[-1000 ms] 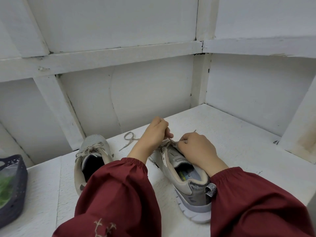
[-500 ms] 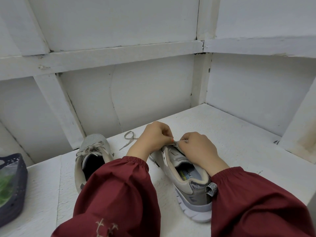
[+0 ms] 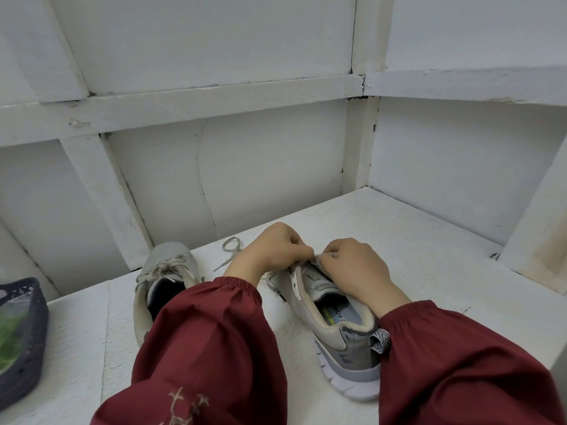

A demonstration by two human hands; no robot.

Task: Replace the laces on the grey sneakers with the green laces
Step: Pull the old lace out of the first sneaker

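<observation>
Unlacing step: left hand (image 3: 270,250) and right hand (image 3: 352,268) both pinched old lace (image 3: 318,255) over sneaker (image 3: 352,345); next, probably draw it free.

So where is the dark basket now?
Head view: the dark basket sits at the far left edge on the white table, left of the laced sneaker.

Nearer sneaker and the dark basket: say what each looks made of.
Nearer sneaker: the upper looks like matte grey mesh fabric with smoother synthetic overlays, judging by the woven tongue. Its sole seems to be pale foam or rubber, matte and grooved. Dark basket: probably moulded plastic, navy with a slight sheen and holes through its wall.
</observation>
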